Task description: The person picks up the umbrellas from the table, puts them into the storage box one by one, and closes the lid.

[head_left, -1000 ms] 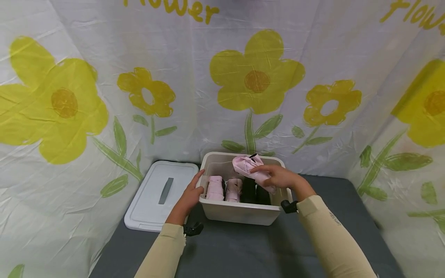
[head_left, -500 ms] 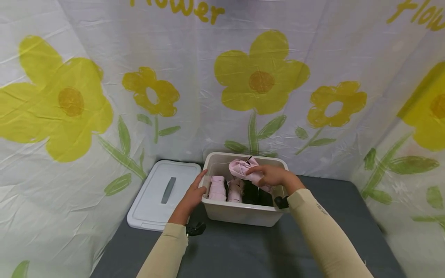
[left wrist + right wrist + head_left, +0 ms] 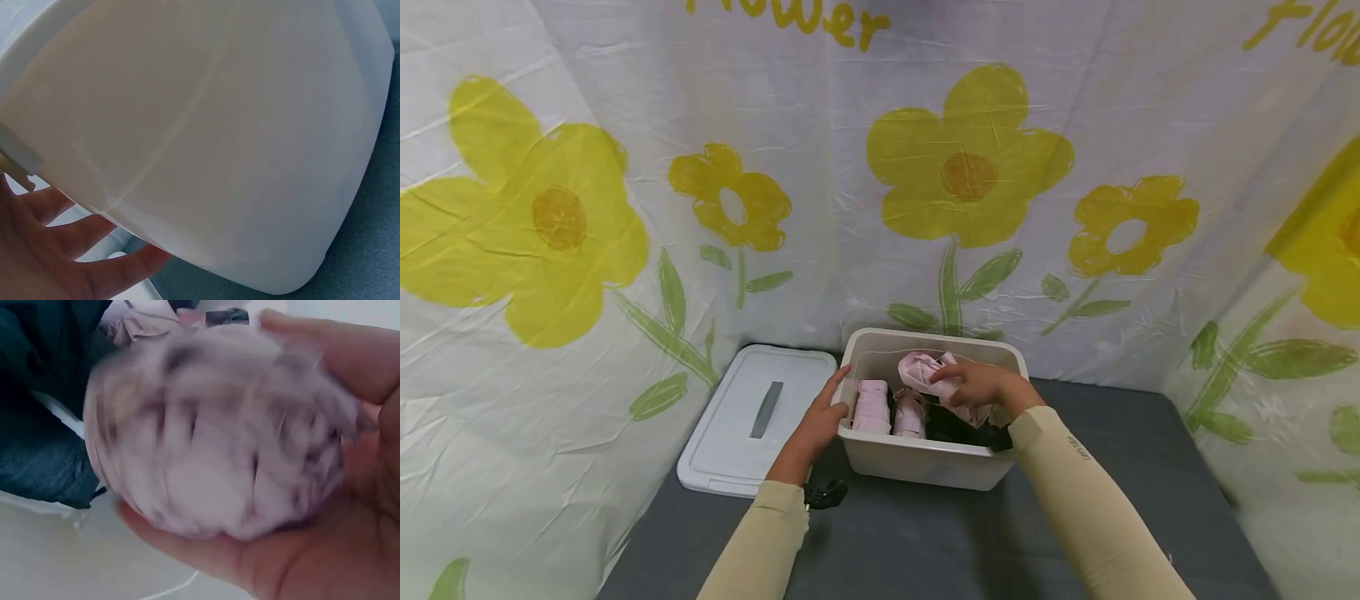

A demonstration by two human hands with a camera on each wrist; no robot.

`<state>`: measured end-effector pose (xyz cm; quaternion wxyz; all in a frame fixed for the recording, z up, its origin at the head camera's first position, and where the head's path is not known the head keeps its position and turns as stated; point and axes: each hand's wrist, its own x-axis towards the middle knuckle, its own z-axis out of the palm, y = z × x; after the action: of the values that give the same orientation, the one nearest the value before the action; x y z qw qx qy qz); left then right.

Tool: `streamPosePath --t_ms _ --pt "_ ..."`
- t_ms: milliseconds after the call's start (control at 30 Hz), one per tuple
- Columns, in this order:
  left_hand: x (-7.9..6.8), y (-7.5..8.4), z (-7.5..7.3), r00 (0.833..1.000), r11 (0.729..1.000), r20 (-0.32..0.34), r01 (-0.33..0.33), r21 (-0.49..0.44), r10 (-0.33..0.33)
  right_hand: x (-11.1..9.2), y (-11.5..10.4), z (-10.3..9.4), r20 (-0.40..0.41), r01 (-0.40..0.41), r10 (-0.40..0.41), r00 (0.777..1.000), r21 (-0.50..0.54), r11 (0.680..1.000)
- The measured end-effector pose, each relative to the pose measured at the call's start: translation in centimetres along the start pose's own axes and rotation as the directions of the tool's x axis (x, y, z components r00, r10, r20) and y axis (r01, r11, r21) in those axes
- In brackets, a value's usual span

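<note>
A rolled pink garment (image 3: 925,371) with some black at its edge is gripped by my right hand (image 3: 981,387), tilted over the right half of a beige plastic storage bin (image 3: 925,462). In the right wrist view the garment's round, folded end (image 3: 212,450) lies between thumb and fingers, blurred. My left hand (image 3: 816,421) rests on the bin's left side, its fingers (image 3: 119,272) fairly straight against the wall. Inside the bin, two pink rolls (image 3: 872,408) stand at the left, and dark rolled cloth (image 3: 946,425) sits to their right, partly under my right hand.
A pale lid (image 3: 722,450) with a grey handle lies on the dark grey table (image 3: 895,542) to the left of the bin. Behind the bin hangs a white curtain (image 3: 835,283) printed with yellow flowers.
My right hand has moved lower and slightly leftward into the bin with the pink garment. The left hand stays at the bin's left side, and the head view has shifted slightly.
</note>
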<state>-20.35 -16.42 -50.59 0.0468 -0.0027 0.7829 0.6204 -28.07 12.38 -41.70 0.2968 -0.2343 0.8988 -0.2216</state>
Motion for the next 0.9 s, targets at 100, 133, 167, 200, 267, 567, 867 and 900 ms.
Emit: streamPosePath --t_ms 100,133,167,200,267,567,867,900 --pt "0.0 0.0 0.1 1.0 1.0 0.003 0.0 0.0 0.0 0.0 -0.2 0.2 0.023 -0.076 0.073 0.997 0.204 0.976" --pt "0.1 0.0 0.1 1.0 1.0 0.003 0.0 0.0 0.0 -0.1 -0.3 0.2 0.025 -0.093 0.09 0.996 0.269 0.959" --pt "0.1 0.0 0.1 1.0 1.0 0.003 0.002 -0.002 -0.002 -0.2 -0.4 0.1 0.027 -0.103 0.1 0.995 0.327 0.939" --pt "0.1 0.0 0.1 1.0 1.0 0.003 0.005 -0.004 -0.005 -0.2 -0.6 0.0 0.029 -0.11 0.107 0.994 0.38 0.918" --pt "0.1 0.0 0.2 1.0 1.0 0.0 0.011 -0.008 -0.011 -0.5 -0.8 -0.3 0.023 -0.101 0.1 0.995 0.411 0.906" --pt "0.0 0.4 0.0 0.999 0.999 0.001 0.05 0.004 -0.05 -1.7 -1.2 -0.6 0.013 -0.07 0.07 0.997 0.343 0.937" --pt "0.2 0.6 -0.2 0.994 0.994 0.04 0.105 0.012 -0.106 -3.1 -0.8 0.0 -0.045 -0.051 0.067 0.997 0.304 0.951" --pt "0.1 0.6 -0.3 0.993 0.994 0.046 0.11 0.013 -0.111 -3.3 -0.7 0.1 -0.054 -0.045 0.063 0.997 0.287 0.957"
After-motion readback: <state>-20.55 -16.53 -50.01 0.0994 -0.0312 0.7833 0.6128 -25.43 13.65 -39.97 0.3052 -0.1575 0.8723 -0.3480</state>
